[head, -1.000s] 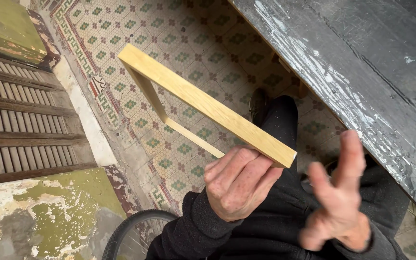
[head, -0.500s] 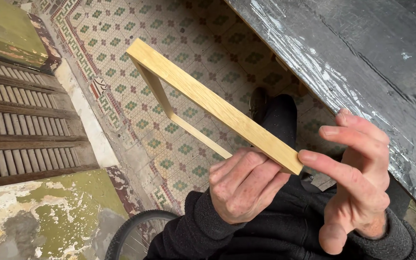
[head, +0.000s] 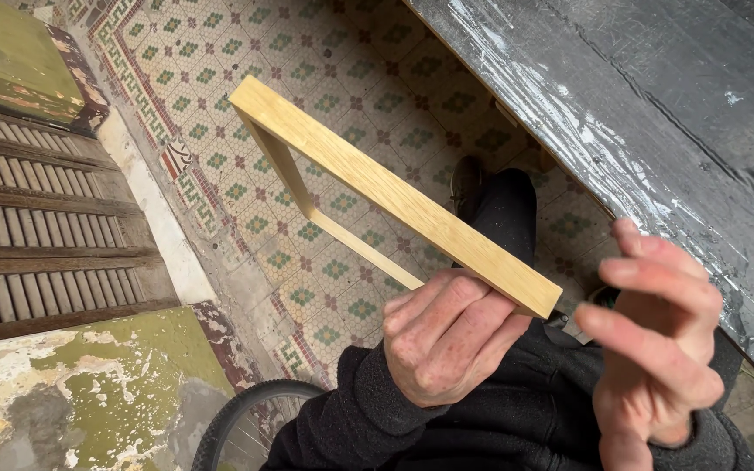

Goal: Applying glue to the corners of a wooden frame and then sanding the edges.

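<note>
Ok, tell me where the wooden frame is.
Centre of the head view: the wooden frame is gripped at its near end by the left hand, above the tiled floor.

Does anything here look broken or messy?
Yes. The green wall at lower left has paint peeling off in patches, and the dark board at upper right is scuffed with white marks. The wooden frame in the left hand looks undamaged.

An old house entrance — patterned mosaic floor tiles (head: 342, 131), peeling shutters (head: 37, 235).
</note>
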